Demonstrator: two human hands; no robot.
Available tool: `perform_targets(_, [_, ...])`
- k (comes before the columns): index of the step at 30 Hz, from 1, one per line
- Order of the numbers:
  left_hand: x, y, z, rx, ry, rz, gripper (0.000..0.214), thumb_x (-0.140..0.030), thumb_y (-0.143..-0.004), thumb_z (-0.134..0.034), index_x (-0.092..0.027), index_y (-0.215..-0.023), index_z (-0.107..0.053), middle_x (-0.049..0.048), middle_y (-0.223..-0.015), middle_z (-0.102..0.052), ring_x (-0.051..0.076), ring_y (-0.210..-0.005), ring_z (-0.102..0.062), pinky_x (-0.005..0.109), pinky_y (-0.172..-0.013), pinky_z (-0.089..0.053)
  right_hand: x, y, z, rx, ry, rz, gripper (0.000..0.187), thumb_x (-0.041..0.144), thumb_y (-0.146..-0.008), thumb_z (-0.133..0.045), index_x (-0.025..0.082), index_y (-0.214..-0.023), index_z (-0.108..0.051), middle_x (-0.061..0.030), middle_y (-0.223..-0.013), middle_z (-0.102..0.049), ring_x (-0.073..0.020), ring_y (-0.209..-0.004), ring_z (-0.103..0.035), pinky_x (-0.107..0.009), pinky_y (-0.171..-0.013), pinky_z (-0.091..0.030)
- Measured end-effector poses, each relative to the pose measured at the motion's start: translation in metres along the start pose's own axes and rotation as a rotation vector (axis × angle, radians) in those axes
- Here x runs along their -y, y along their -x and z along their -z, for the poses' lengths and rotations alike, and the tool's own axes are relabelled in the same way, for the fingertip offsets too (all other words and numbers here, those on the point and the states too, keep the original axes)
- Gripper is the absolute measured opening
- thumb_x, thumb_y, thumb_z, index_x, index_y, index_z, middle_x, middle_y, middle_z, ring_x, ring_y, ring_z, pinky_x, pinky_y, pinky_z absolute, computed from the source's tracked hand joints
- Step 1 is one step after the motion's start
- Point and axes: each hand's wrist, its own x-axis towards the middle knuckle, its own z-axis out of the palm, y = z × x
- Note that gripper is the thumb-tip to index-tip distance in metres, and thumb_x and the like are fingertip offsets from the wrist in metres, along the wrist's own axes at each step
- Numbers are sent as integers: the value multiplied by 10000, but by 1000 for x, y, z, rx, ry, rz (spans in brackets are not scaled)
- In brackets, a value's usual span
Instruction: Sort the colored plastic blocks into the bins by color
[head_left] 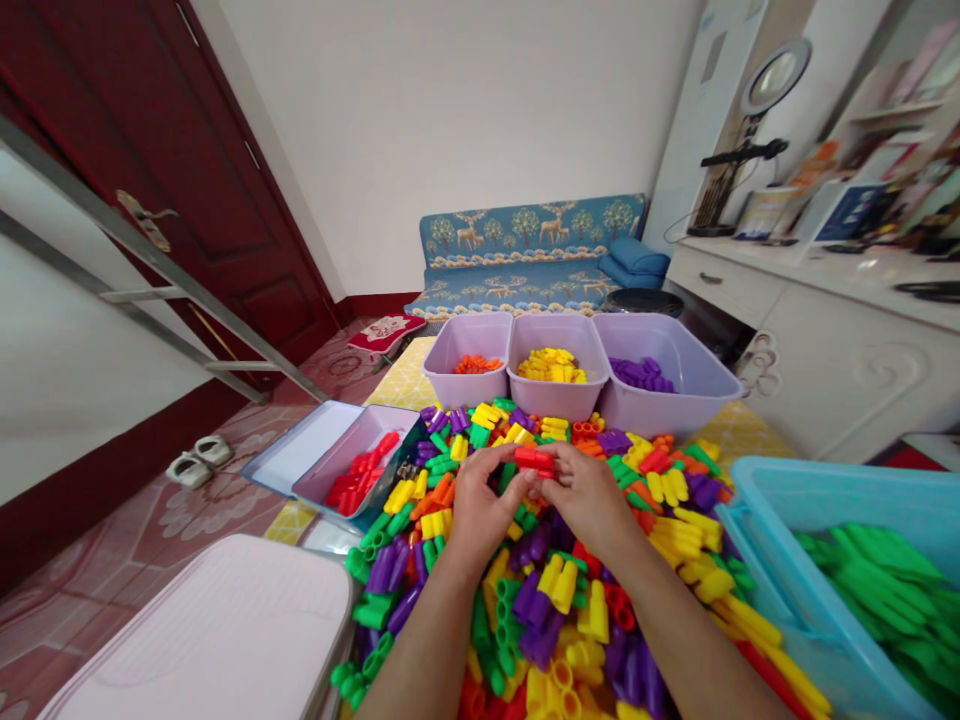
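Observation:
My left hand point(480, 505) and my right hand point(592, 495) meet above a big heap of plastic tube blocks point(540, 560) in yellow, green, purple, orange and red. Together they pinch a red block point(534, 459) between their fingertips, the left hand at its left end and the right hand at its right end. Both hands have curled fingers. The heap covers the table in front of me and reaches under my forearms.
Three lilac bins stand behind the heap: orange blocks point(474, 365), yellow blocks point(553, 366), purple blocks point(642, 374). A lilac bin with red blocks point(358, 475) sits left, in a blue tray. A blue bin point(780, 500) with green blocks is right. A pale lid point(217, 630) lies at front left.

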Motion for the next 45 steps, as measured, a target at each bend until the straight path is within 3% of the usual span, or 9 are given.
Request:
perform_targets(7, [-4, -3, 2, 40, 102, 15, 254, -269, -801, -661, -198, -1043, -689, 48, -910, -702, 179, -814, -640, 294, -785, -495, 5, 1, 2, 20, 149, 40, 225, 260, -739, -623, 205, -950, -679, 7, -677, -640, -158, -619, -609, -273, -589, -490])
perform_targets(11, [-1, -3, 1, 18, 160, -5, 188, -262, -804, -660, -191, -974, -698, 52, -890, -693, 171, -795, -633, 273, -749, -492, 9, 0, 2, 15, -3, -1, 381, 267, -784, -557, 183, -1152, -605, -31, -838, -688, -156, -654, -652, -299, -653, -524])
perform_targets(14, [3, -3, -2, -34, 307, 79, 184, -271, -790, -674, -180, -950, -678, 45, -851, -698, 161, -738, -647, 264, -708, -504, 10, 0, 1, 15, -84, -44, 488, 274, -792, -543, 161, -1266, -506, -39, -848, -680, -161, -641, -671, -312, -654, -536])
perform_targets(18, [4, -7, 0, -192, 579, 228, 282, -323, -748, -721, -175, -976, -644, 18, -809, -703, 129, -623, -653, 241, -638, -519, 8, 0, 2, 5, -74, -58, 457, 280, -789, -550, 155, -1228, -524, -24, -793, -657, -165, -649, -673, -312, -658, -538])
perform_targets(22, [8, -16, 11, -417, 906, 327, 292, -362, -723, -745, -154, -898, -639, 36, -821, -712, 128, -669, -680, 250, -705, -538, 7, 0, 2, 16, -64, -53, 430, 275, -787, -547, 140, -1195, -547, -24, -779, -656, -164, -650, -668, -316, -665, -540])
perform_targets(26, [16, -22, 20, -633, 1176, 428, 215, -338, -790, -694, -168, -902, -626, 25, -802, -707, 100, -722, -680, 221, -749, -529, 11, 1, -1, 20, -68, -61, 365, 276, -774, -554, 142, -1111, -598, -23, -769, -658, -166, -669, -674, -308, -667, -539])
perform_targets(31, [22, -21, 24, -621, 1206, 338, 233, -397, -819, -658, -203, -937, -609, -29, -731, -684, 57, -639, -642, 190, -701, -505, 13, 2, -4, 39, -72, -76, 310, 271, -770, -548, 148, -1042, -631, -22, -757, -663, -166, -662, -678, -304, -654, -546])
perform_targets(36, [23, -24, 36, -718, 1213, 278, 293, -478, -831, -623, -188, -832, -582, -39, -665, -662, 58, -598, -608, 191, -661, -486, 10, 4, -6, 46, -73, -68, 263, 267, -770, -557, 157, -993, -643, -23, -769, -673, -161, -661, -676, -297, -659, -556])
perform_targets(45, [21, -25, 41, -779, 1326, 363, 372, -517, -858, -568, -174, -717, -544, -37, -626, -630, 60, -563, -576, 202, -629, -472, 12, 6, -7, 48, -56, -55, 230, 276, -773, -552, 162, -944, -655, -26, -765, -681, -160, -652, -663, -301, -643, -561])
